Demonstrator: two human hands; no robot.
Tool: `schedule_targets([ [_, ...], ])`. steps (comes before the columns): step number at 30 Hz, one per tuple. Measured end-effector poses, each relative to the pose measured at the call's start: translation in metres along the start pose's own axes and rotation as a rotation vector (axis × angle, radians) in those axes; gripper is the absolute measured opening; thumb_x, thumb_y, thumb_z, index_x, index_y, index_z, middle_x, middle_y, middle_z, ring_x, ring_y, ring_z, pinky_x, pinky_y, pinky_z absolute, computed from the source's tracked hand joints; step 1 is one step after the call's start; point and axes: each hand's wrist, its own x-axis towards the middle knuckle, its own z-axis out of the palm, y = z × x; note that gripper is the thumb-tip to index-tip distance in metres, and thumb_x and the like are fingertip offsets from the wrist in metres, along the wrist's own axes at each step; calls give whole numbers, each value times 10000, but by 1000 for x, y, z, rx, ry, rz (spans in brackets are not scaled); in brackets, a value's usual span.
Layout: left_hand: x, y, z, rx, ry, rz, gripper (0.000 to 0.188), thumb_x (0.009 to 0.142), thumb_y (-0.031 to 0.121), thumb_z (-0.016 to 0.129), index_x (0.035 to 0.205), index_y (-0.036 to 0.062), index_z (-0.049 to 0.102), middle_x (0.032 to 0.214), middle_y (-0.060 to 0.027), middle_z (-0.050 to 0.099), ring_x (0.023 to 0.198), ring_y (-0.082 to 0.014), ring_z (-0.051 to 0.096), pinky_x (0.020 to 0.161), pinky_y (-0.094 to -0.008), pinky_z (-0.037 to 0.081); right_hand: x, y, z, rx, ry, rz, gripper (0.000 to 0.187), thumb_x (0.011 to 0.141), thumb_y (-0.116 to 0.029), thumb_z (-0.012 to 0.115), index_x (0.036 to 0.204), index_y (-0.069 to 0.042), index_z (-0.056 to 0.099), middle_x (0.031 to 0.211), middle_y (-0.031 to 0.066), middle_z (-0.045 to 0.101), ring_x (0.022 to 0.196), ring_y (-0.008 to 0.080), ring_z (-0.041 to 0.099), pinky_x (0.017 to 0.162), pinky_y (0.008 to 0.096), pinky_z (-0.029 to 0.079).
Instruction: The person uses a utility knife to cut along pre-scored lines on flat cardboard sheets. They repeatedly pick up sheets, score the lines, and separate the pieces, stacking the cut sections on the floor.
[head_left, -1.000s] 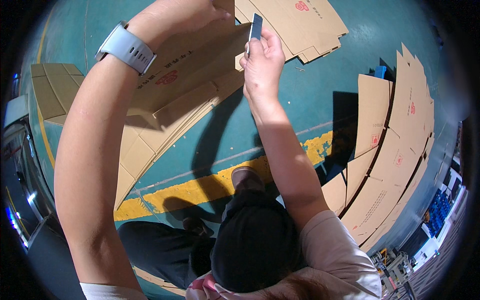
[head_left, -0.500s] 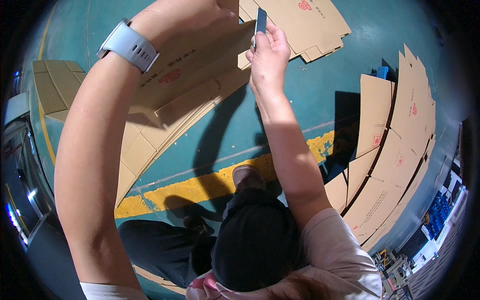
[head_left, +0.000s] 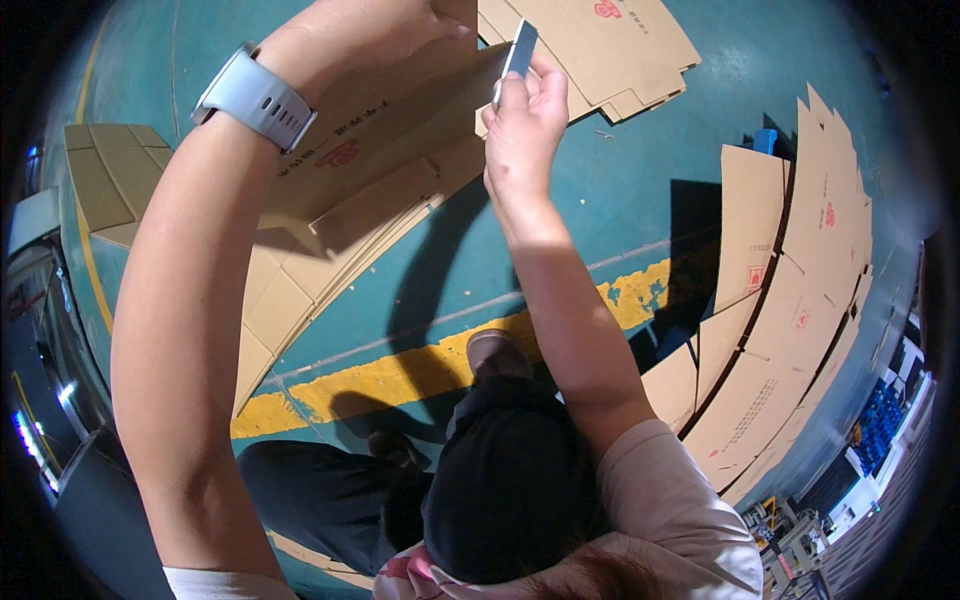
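My left hand (head_left: 375, 28), below which a pale grey wristwatch (head_left: 252, 98) is strapped, reaches to the upper edge of the view. It grips the raised brown cardboard sheet (head_left: 400, 130); its thumb lies by the sheet and the other fingers are mostly cut off. My right hand (head_left: 527, 125) is closed on a flat, dark bar with a pale edge (head_left: 519, 50), pinched between thumb and fingers and pointing up. The bar is beside the raised sheet's right edge; whether they touch I cannot tell. Its exact kind is unclear.
Flat cardboard (head_left: 630, 50) lies on the green floor beyond my right hand. Further cardboard sheets (head_left: 770, 330) stack at the right, near a small blue object (head_left: 765, 141). Folded cardboard (head_left: 115, 170) sits at the far left. A yellow floor line (head_left: 370, 375) runs past my shoes.
My right hand has shifted slightly left and down, and the dark bar now leans more to the right. My left hand has stayed nearly in place.
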Motion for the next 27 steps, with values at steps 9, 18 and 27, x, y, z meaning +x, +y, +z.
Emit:
schedule_targets([
  [9, -3, 4, -3, -15, -22, -9, 212, 793, 159, 640, 846, -43, 679, 778, -269, 623, 703, -359, 644, 644, -393, 494, 10, 4, 5, -25, 29, -33, 240, 945, -28, 420, 1178, 13, 384, 880, 69, 580, 673, 58, 427, 586, 212, 359],
  [18, -4, 11, -7, -15, -59, -40, 229, 798, 165, 654, 903, -37, 680, 805, -258, 640, 730, -332, 651, 669, -383, 497, 5, 7, 11, -24, 53, -59, 273, 957, -81, 462, 1214, -24, 387, 713, -7, 458, 562, 25, 359, 473, 179, 298],
  [27, -3, 7, -5, -82, -67, -48, 222, 807, 168, 641, 906, -25, 687, 801, -232, 660, 712, -299, 652, 663, -367, 499, -4, 6, 11, -105, 44, -50, 300, 950, -33, 406, 1239, 12, 340, 844, 88, 568, 695, 71, 436, 630, 235, 372],
])
